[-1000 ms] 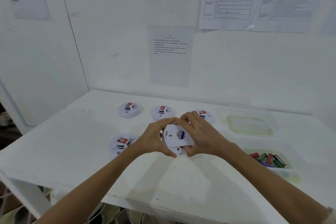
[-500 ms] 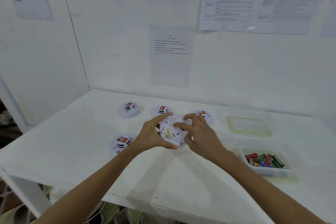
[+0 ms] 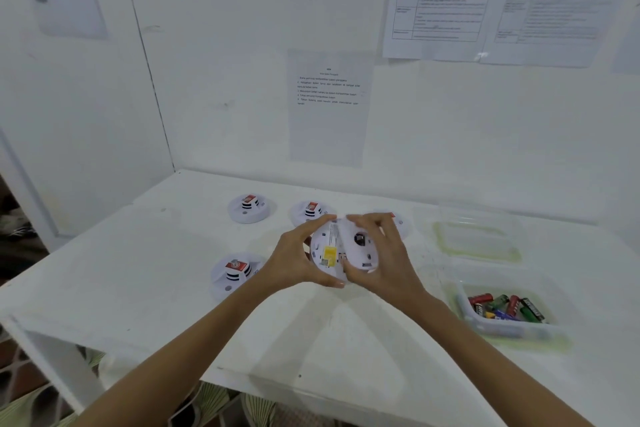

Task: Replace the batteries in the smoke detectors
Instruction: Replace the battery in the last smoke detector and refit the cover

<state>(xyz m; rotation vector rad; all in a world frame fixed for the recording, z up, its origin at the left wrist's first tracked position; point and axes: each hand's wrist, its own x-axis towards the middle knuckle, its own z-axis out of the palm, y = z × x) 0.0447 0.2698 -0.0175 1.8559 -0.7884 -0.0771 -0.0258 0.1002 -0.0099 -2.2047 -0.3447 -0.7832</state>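
Both hands are held up close together over the middle of the worktop [image 3: 166, 274], and each one grips a part of the same smoke detector [image 3: 341, 253]. Our left hand [image 3: 294, 262] curls round the round white body [image 3: 325, 251], which has a yellow sticker on the side turned to us. Our right hand [image 3: 386, 263] curls round the white cover [image 3: 358, 248], which has a dark hole in it. The cover leans on the right side of the body, and the two parts touch.

The near detector [image 3: 233, 272] sits on the worktop just left of our left hand. The back left detector [image 3: 251, 209] and the back middle detector [image 3: 311, 212] sit in a row behind our hands. Each of these three has a red label on top. The back right detector [image 3: 400, 222] is mostly hidden behind our right fingers.

To the right we see a clear box [image 3: 476, 243] with a green rim. Nearer to us, beside our right arm, a clear tub [image 3: 485, 329] holds red, green, black and blue batteries [image 3: 505, 308]. Paper sheets [image 3: 329, 107] hang on the white wall behind.
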